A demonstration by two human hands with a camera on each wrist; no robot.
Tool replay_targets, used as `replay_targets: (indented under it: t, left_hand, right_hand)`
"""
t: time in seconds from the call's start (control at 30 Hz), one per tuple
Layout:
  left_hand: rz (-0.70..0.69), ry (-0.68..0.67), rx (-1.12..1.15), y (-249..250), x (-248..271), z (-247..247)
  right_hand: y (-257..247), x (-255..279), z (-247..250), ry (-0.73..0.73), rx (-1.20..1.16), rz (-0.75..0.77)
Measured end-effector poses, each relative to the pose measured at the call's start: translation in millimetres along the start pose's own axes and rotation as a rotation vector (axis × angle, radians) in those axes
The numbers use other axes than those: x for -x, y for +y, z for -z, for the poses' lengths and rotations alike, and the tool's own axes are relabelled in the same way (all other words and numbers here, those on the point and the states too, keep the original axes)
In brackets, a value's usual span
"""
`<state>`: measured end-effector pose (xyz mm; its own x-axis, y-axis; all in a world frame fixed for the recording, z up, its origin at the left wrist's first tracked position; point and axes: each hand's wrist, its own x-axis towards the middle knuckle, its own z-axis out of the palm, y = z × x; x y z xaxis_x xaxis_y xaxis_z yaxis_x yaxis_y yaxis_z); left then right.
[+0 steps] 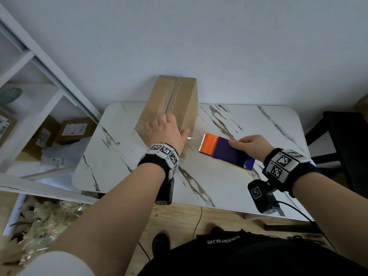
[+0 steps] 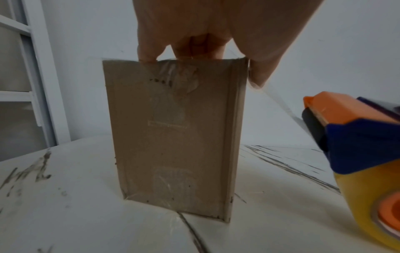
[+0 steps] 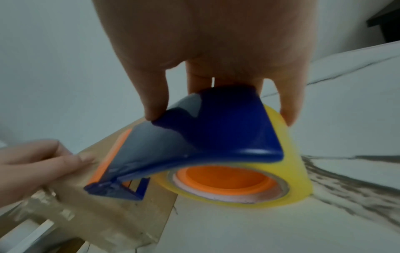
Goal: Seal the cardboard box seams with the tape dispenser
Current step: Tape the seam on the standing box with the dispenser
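Note:
A tall brown cardboard box (image 1: 169, 102) (image 2: 173, 137) (image 3: 112, 210) stands upright on the marble table (image 1: 219, 186). My left hand (image 1: 166, 132) (image 2: 194, 34) (image 3: 39, 164) lies over its near top edge, with the thumb down the right side. My right hand (image 1: 253, 145) (image 3: 216, 51) grips a blue and orange tape dispenser (image 1: 225, 149) (image 2: 355, 137) (image 3: 205, 145) with a yellowish tape roll (image 3: 288, 167), just right of the box. A clear tape strip (image 2: 281, 102) stretches from the dispenser's orange end to the box's top right corner under my left thumb.
White shelves (image 1: 29, 92) with small brown parcels (image 1: 73, 130) stand to the left. A black chair (image 1: 342, 140) is at the table's right end. Crumpled packing material (image 1: 43, 222) lies on the floor at lower left. A white wall (image 1: 199, 36) is behind the table.

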<state>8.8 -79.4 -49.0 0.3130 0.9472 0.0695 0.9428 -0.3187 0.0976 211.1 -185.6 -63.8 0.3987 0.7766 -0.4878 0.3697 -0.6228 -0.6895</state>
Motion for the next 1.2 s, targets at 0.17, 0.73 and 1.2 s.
replay_targets:
  t: [0.17,0.73,1.2]
  left_hand:
    - [0.004,-0.011,-0.008,1,2,1]
    - [0.027,0.143,-0.127,6,1,-16]
    - [-0.013,0.192,-0.179,3,0,-21]
  right_hand:
    - [-14,-1,-9,0.054,0.15,0.029]
    - [-114,0,-37,0.164,0.748,0.217]
    - [-75,-15,-64,0.155,0.971,0.176]
